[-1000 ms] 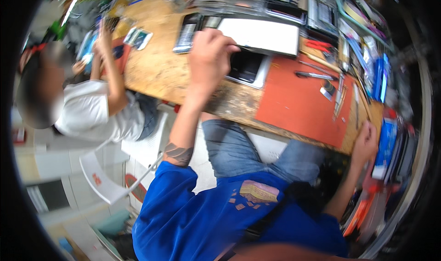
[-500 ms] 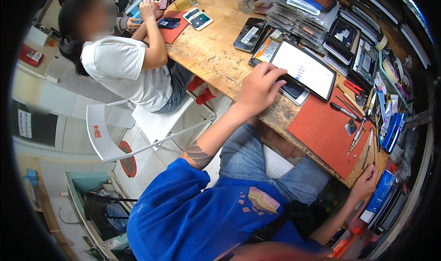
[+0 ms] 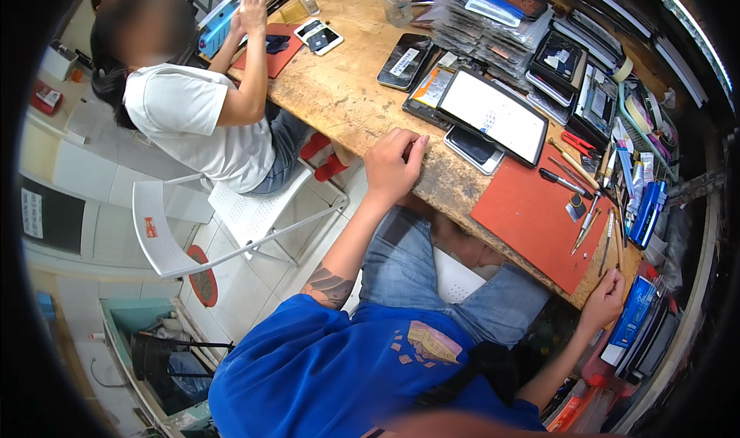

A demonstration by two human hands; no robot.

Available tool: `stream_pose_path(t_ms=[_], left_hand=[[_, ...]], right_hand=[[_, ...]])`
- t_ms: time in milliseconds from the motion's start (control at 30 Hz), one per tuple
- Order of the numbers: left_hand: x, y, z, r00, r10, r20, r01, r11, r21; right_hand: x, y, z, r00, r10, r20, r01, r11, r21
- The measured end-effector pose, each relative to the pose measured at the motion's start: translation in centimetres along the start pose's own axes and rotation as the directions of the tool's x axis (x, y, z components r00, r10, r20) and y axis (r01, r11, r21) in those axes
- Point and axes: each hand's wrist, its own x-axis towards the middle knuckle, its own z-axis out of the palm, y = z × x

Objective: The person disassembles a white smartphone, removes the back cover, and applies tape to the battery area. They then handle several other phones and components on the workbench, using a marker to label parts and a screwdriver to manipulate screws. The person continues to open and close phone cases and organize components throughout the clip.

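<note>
My left hand rests at the front edge of the wooden workbench, fingers curled, with nothing seen in them. To its right lies a white phone, partly under a tablet with a white face and blue handwriting. My right hand is closed at the bench's right front corner, fingertips pressed together. Whatever they may hold is too small to make out. Just beyond that hand are thin tools on a red-brown mat. A black marker pen and red-handled pliers lie farther back.
A co-worker in a white shirt sits on the left beside a white folding chair, hands raised. Bagged parts are stacked at the back. A black phone lies left of the tablet, and a basket holds tape rolls.
My left hand has let go of the dark edge by the tablet and drawn back left to the bench edge. My right hand stays at the corner. The co-worker's hands have shifted.
</note>
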Motion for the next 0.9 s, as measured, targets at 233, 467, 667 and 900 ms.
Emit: stream_pose_path(t_ms=[233, 467, 667, 900], left_hand=[[3.1, -0.6, -0.8, 0.994, -0.102, -0.027, 0.097, 0.983, -0.155], [16.6, -5.2, 2.3, 0.952, -0.231, 0.199, 0.152, 0.925, 0.35], [19.1, -6.0, 3.1, 0.867, -0.332, 0.373, 0.198, 0.914, 0.354], [17.3, -4.0, -0.7, 0.958, -0.234, 0.168, 0.257, 0.958, -0.129]], right_hand=[[0.2, -0.8, 0.0, 1.0, -0.006, -0.018, 0.006, 1.0, -0.015], [0.2, -1.0, 0.0, 1.0, 0.0, -0.024, -0.001, 1.0, -0.022], [0.1, -0.3, 0.1, 0.999, 0.043, -0.009, -0.043, 0.998, -0.036], [0.4, -0.9, -0.2, 0.999, 0.037, 0.001, -0.037, 0.999, 0.004]])
